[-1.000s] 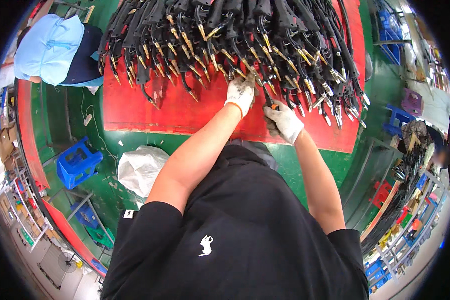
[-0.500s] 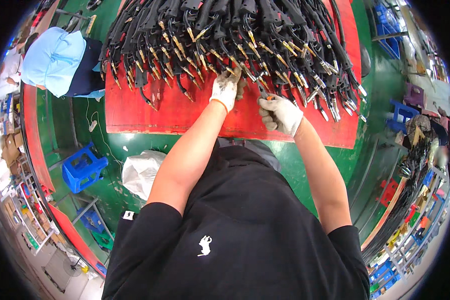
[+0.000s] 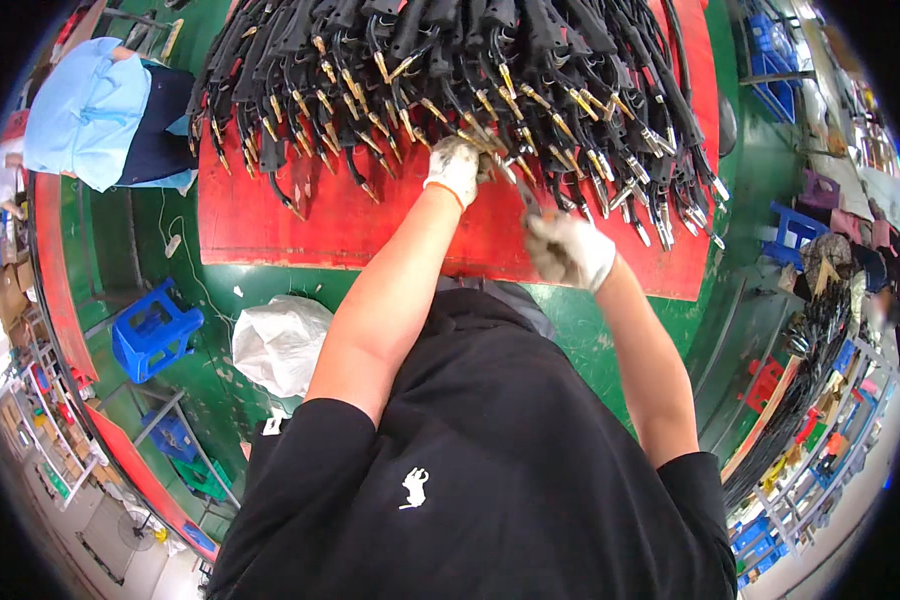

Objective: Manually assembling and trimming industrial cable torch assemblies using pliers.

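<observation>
A dense pile of welding torches (image 3: pixel 410 35), with black handles and brass or silver tips, covers the far part of a red table (image 3: pixel 300 235). My left hand (image 3: pixel 456 170), in a pale work glove, is closed around the neck of one torch at the near edge of the pile. Its fingers are partly hidden under the metal tip. My right hand (image 3: pixel 572 250), also gloved and smeared by motion, grips a dark metal hand tool (image 3: pixel 530 203) just right of that tip. The tool's exact kind is too blurred to tell.
A person in a light blue top (image 3: pixel 85 115) bends over at the far left. Blue plastic stools (image 3: pixel 155 330) stand on the green floor to the left, near a white sack (image 3: pixel 282 345). Bundled black cables (image 3: pixel 805 400) lie on a rack at the right.
My right hand has moved slightly right and toward me with the tool. My left hand stays at the torch neck. The whole view has shifted a little.
</observation>
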`<state>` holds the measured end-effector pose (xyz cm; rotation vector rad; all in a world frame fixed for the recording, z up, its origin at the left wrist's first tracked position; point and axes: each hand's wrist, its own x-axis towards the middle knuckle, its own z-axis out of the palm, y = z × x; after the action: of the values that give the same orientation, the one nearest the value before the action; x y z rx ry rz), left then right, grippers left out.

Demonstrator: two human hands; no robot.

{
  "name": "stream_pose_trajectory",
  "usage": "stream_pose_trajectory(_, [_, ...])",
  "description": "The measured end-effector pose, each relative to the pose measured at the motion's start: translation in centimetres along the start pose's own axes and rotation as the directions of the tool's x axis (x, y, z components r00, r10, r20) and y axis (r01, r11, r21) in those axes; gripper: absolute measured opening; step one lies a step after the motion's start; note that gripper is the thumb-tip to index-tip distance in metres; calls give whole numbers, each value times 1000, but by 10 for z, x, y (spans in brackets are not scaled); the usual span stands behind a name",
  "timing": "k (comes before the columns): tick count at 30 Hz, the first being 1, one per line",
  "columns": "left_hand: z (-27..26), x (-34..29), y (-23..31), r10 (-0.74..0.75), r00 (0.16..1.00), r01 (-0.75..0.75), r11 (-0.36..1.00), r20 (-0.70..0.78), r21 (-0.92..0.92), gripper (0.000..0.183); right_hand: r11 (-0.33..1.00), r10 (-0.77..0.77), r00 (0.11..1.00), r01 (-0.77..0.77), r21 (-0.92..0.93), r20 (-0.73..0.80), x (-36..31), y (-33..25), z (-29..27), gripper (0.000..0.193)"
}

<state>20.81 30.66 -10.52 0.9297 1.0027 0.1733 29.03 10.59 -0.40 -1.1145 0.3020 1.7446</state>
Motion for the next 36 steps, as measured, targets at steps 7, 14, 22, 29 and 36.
stream_pose_trajectory(7, [2,-33,-11,50,997,-44,994,-66,99,28,999,37,991,-34,24,-130,-38,74,-32,12])
stream_pose_trajectory(14, [-4,-101,-33,-109,981,66,964,158,259,43,912,-114,974,24,-410,-196,-3,77,2,28])
stream_pose_trajectory(22, [-58,-62,-48,-53,987,74,988,-150,136,53,649,-269,953,71,-757,-142,17,85,16,36])
stream_pose_trajectory(29, [-83,-65,-45,-91,991,96,994,-95,50,50,947,-314,921,286,-147,-231,60,78,22,26])
stream_pose_trajectory(36, [-88,-56,-35,-72,986,76,997,-150,17,26,897,-363,888,251,-365,-281,94,75,36,32])
